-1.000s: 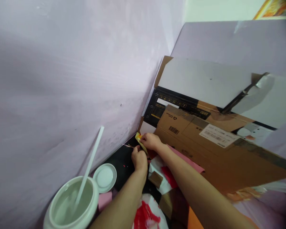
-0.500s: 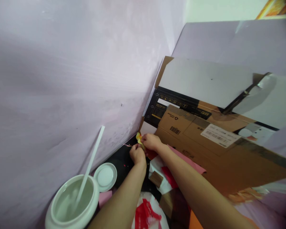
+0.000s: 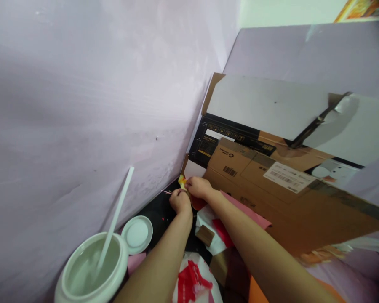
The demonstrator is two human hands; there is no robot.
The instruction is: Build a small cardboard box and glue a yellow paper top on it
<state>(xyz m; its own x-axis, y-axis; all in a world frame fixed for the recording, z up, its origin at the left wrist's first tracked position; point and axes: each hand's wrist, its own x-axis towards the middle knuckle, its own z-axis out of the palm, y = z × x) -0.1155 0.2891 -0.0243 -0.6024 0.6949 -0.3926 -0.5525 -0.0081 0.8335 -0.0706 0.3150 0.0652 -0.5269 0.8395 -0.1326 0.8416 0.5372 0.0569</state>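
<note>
The right hand (image 3: 198, 187) is pinching a yellow wrapper (image 3: 181, 181), while the left hand (image 3: 181, 202) is resting curled just beside it, its hold unclear.

Near far corner of black tabletop (image 3: 156, 214), right hand (image 3: 198, 187) covering part of yellow piece (image 3: 182, 181); left hand (image 3: 180, 202) hiding own fingertips. Thin strands (image 3: 166, 192) showing too small to make out. Along left edge, white jar (image 3: 124, 263) running off bottom of view, red-and-white bag (image 3: 189, 280) likewise. White label (image 3: 289, 176) blurring past reading.
</note>
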